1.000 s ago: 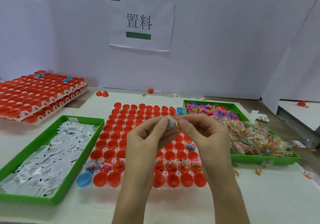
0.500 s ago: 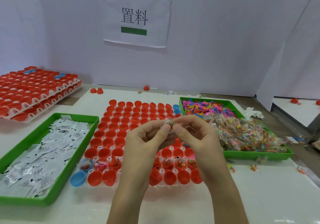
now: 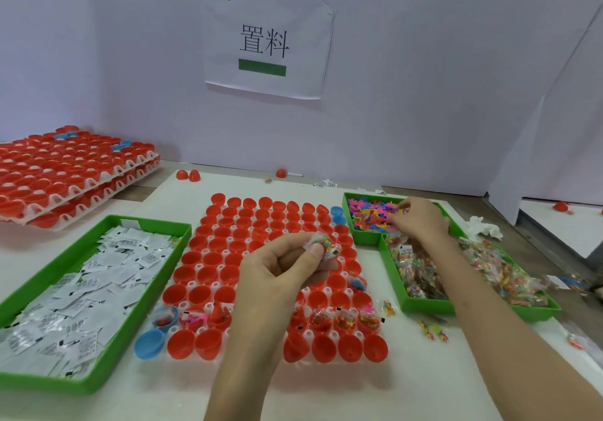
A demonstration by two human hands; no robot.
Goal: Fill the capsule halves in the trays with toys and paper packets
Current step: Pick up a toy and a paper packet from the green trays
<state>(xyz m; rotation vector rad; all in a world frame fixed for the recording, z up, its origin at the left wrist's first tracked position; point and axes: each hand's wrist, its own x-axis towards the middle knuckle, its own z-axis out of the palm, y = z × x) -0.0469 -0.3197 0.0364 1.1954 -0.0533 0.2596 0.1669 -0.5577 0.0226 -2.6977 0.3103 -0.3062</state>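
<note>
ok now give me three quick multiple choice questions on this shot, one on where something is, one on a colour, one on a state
1. Where is the right hand? A) on the white packets B) on the colourful toys in the right green tray's far section C) on the stacked trays
2. What colour is the capsule half at the centre tray's near left corner? A) blue B) yellow C) green
3. What is the left hand doing? A) lying flat B) pinching a small clear packet C) gripping a pen

Answers: B, its fingers reach among the toys; A, it shows blue beside the red halves; B, thumb and forefinger hold the packet over the centre tray.
</note>
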